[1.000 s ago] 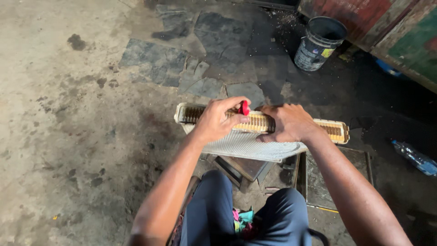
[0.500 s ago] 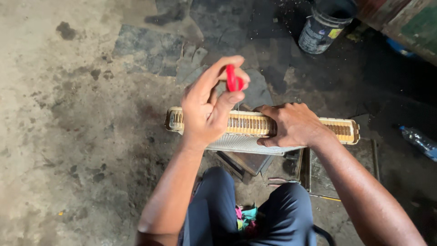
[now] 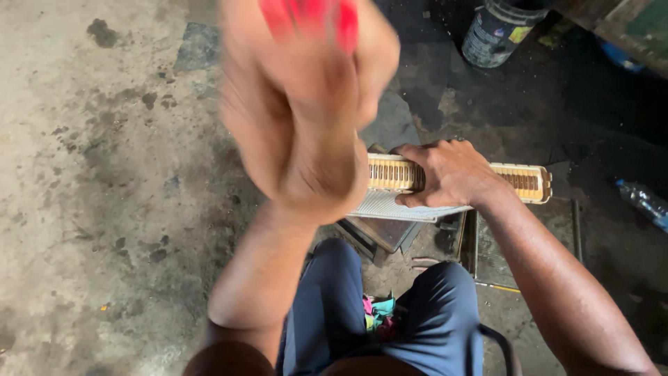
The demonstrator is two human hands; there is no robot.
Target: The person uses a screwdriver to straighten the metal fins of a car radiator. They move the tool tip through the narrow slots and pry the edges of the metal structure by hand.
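Left hand [image 3: 306, 104], raised close to the head camera and blurred: the fingers are curled shut around a red object [image 3: 309, 17], of which only the upper part shows between them at the top edge of the frame; its kind cannot be told. The forearm runs down from this hand to the lower middle of the view, in front of the left end of the workpiece.

Right hand [image 3: 449, 174], lower and sharp: it lies palm down across a long, narrow ribbed block with cream-coloured end frames, apparently a radiator core [image 3: 518, 181]. The fingers are folded over the far top edge and the thumb lies along the near side, so the hand clasps the core and presses on it. The core lies level, running left to right just beyond the knees. Its right end stands free of the hand; its left end passes behind the raised left forearm. A pale finned face [image 3: 390, 207] slopes toward the person below the hand.

Under the core a small metal stand [image 3: 379, 233] is partly visible. The person's legs, in dark blue trousers [image 3: 438, 313], fill the lower middle, with a bright crumpled cloth [image 3: 376, 313] between them.

Surroundings: stained concrete floor [image 3: 104, 174]; a dark bucket [image 3: 497, 31] at the upper right, well apart from both hands; a clear plastic bottle [image 3: 643, 202] lying at the right edge.
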